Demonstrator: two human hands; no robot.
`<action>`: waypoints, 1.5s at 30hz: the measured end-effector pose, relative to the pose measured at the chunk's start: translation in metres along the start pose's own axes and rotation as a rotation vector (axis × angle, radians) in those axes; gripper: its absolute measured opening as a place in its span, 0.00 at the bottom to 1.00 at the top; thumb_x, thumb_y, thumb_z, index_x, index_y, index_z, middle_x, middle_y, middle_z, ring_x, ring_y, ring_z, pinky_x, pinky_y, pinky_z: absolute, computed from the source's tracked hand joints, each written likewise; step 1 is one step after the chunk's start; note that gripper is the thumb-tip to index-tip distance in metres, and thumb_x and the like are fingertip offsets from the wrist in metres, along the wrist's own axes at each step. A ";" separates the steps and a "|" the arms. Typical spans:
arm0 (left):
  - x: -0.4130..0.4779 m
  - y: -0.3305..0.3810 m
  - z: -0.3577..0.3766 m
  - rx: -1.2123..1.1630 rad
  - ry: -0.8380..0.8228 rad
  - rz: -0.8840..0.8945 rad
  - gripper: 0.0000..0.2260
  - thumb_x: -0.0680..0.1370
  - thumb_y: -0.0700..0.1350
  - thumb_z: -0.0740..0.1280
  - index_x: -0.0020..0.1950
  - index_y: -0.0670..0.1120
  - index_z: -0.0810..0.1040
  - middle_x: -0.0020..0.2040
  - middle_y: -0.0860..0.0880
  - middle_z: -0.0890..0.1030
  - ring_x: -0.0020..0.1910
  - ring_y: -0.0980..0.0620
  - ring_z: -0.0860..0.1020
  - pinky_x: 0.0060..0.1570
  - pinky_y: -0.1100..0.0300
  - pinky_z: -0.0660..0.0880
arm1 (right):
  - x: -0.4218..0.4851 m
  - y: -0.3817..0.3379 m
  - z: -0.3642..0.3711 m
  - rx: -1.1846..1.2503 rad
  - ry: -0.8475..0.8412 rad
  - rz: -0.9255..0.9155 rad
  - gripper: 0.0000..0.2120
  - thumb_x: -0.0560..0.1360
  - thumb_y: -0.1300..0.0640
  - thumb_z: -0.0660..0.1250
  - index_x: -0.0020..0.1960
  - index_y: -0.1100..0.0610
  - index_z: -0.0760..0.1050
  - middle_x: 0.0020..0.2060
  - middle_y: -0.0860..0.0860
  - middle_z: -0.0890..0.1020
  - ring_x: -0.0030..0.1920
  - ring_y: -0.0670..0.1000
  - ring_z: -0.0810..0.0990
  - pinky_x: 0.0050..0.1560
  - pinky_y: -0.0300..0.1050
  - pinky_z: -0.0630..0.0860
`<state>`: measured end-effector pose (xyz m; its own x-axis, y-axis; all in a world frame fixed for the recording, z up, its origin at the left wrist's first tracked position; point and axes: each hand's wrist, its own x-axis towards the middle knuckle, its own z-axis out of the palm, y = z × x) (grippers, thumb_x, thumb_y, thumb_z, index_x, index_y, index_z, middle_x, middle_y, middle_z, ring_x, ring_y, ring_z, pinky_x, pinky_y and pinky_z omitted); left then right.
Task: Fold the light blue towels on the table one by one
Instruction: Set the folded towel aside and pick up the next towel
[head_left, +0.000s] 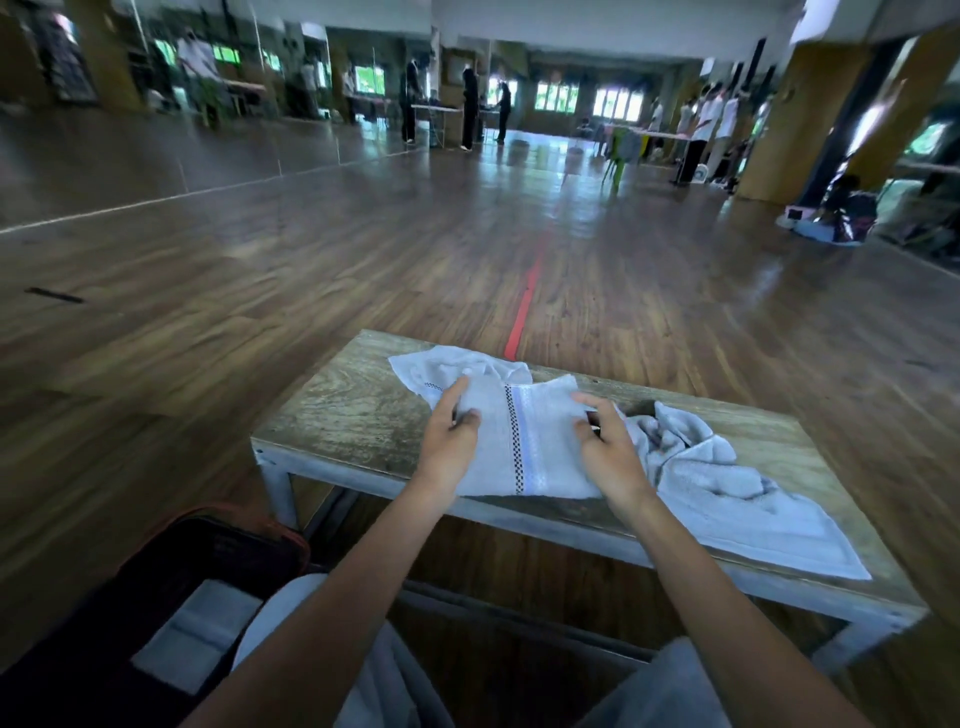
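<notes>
Worn wooden table (332, 410) under light blue towels (727, 499)

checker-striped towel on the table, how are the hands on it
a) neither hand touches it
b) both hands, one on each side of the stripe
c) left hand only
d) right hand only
B: the left hand holds the checker-striped towel on the left of its stripe, and the right hand holds it on the right of the stripe.

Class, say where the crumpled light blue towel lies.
In the head view, the crumpled towel lies on the right side of the wooden table, just right of the right hand and the striped towel.
</notes>
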<state>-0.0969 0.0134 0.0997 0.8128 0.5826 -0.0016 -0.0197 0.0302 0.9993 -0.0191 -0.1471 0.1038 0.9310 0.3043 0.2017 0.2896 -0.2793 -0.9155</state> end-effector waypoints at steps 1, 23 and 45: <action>-0.004 0.004 -0.013 -0.006 0.031 0.003 0.19 0.81 0.40 0.59 0.71 0.55 0.68 0.54 0.59 0.70 0.44 0.69 0.70 0.41 0.77 0.66 | -0.003 -0.009 0.009 0.008 -0.031 -0.011 0.14 0.80 0.61 0.57 0.63 0.52 0.70 0.45 0.48 0.75 0.43 0.46 0.71 0.45 0.40 0.68; -0.080 -0.043 -0.286 0.075 0.614 -0.003 0.21 0.79 0.34 0.61 0.72 0.44 0.66 0.59 0.45 0.75 0.47 0.58 0.75 0.41 0.73 0.73 | -0.038 -0.065 0.293 0.074 -0.803 -0.115 0.23 0.75 0.68 0.57 0.64 0.49 0.69 0.56 0.48 0.74 0.46 0.39 0.73 0.43 0.35 0.70; -0.003 -0.426 -0.414 0.101 0.887 -0.415 0.24 0.78 0.35 0.62 0.74 0.42 0.62 0.70 0.46 0.68 0.68 0.50 0.69 0.67 0.57 0.66 | -0.036 0.200 0.629 -0.316 -1.285 0.141 0.23 0.72 0.72 0.53 0.58 0.48 0.66 0.59 0.52 0.72 0.51 0.48 0.74 0.40 0.43 0.70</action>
<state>-0.3318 0.3352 -0.3407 0.0111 0.9411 -0.3379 0.2520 0.3244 0.9117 -0.1349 0.3591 -0.3060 0.1380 0.8443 -0.5177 0.4099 -0.5246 -0.7462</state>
